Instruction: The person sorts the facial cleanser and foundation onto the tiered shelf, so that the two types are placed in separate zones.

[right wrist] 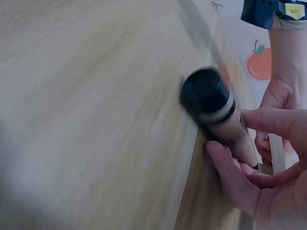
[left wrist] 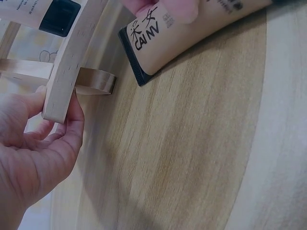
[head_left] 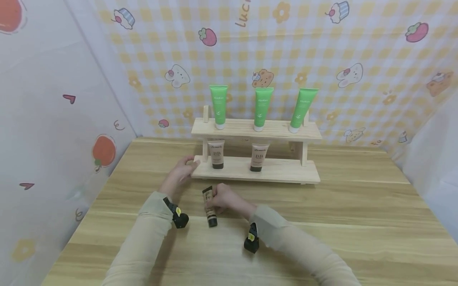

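Observation:
My right hand [head_left: 227, 197] pinches a beige squeeze tube with a black cap [head_left: 210, 207], in front of the shelf's left part. In the right wrist view the tube's black cap [right wrist: 206, 91] points away from the fingers; "CAI NV" lettering shows on the tube in the left wrist view. With thumb above and fingers below, my left hand [left wrist: 43, 143] grips the left end of the lower board of a two-tier wooden shelf [head_left: 279, 169]. On that board stand two pinkish BB tubes [head_left: 216, 154], black caps down, one left and one near the middle.
Three green tubes [head_left: 262, 109] with white caps stand along the upper board [head_left: 239, 126]. The shelf is near the back of a wood-grain table [head_left: 358, 214]. Behind it hangs a yellow checked cloth [head_left: 229, 59]; white printed cloth [head_left: 53, 131] covers the left side.

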`<action>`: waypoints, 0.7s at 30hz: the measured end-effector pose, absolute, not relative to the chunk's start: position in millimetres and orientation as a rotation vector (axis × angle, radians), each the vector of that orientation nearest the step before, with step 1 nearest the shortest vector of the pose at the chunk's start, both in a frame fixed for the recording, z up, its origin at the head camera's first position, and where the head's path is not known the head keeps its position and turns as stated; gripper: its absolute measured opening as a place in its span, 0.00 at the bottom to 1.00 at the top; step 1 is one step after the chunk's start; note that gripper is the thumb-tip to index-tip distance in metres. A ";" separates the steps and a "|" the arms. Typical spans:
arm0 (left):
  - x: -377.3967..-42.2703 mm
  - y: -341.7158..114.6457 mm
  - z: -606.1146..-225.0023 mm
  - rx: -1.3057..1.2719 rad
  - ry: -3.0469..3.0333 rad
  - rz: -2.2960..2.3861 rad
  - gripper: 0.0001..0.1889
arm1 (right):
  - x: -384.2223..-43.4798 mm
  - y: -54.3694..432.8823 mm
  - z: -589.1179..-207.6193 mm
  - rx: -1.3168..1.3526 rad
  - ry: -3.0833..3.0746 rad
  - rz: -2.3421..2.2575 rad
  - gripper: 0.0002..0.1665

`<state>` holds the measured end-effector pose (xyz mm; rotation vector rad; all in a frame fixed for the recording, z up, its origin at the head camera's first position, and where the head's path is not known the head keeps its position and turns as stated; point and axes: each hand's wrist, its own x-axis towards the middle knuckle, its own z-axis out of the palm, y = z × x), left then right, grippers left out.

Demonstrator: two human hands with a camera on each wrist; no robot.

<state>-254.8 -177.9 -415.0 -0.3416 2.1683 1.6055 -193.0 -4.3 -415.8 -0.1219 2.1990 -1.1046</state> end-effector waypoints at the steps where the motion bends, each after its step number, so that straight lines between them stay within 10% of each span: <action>1: -255.0 -177.5 -415.1 -0.341 2.172 1.603 0.31 | -193.5 -4.5 -416.6 -0.109 2.179 -1.124 0.09; 21: -255.2 -177.2 -416.2 -0.318 2.135 1.648 0.32 | -206.2 51.5 -414.2 -0.173 1.987 -1.269 0.27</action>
